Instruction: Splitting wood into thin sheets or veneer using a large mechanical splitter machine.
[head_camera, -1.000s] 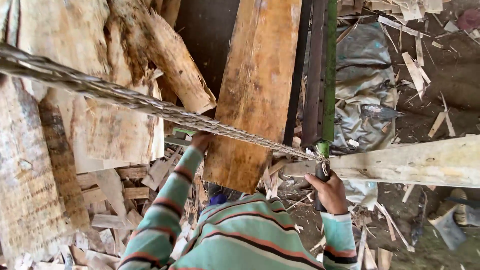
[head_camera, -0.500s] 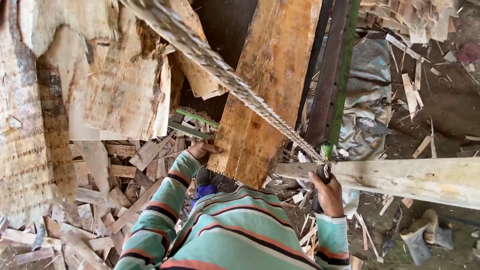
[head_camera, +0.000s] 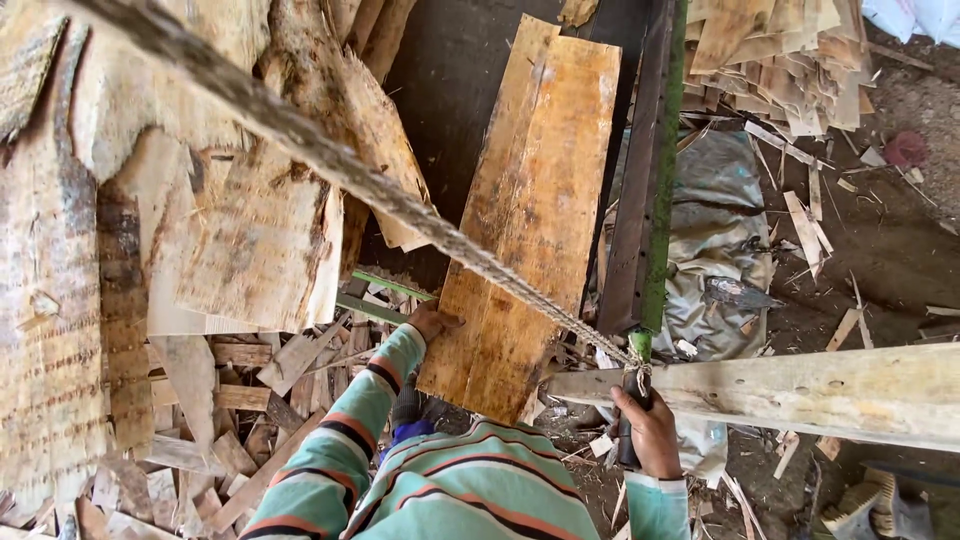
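My left hand (head_camera: 432, 322) rests against the lower left edge of a broad, yellowish wooden plank (head_camera: 535, 210) that leans upright in front of me. My right hand (head_camera: 652, 437) is closed round a dark upright handle (head_camera: 628, 425) just below a pale horizontal wooden beam (head_camera: 800, 390). A thick twisted rope (head_camera: 330, 160) runs diagonally from the upper left down to a knot above that handle. Both of my sleeves are striped in teal and orange.
A green and dark metal bar (head_camera: 655, 180) stands upright beside the plank. Rough bark slabs (head_camera: 230, 240) hang at the left over a heap of offcuts (head_camera: 200, 440). A grey tarpaulin (head_camera: 715, 250) and stacked thin boards (head_camera: 770, 50) lie on the right.
The view has tilted, so the rope now crosses more steeply. My left hand stays at the plank's edge and my right hand keeps its hold on the handle.
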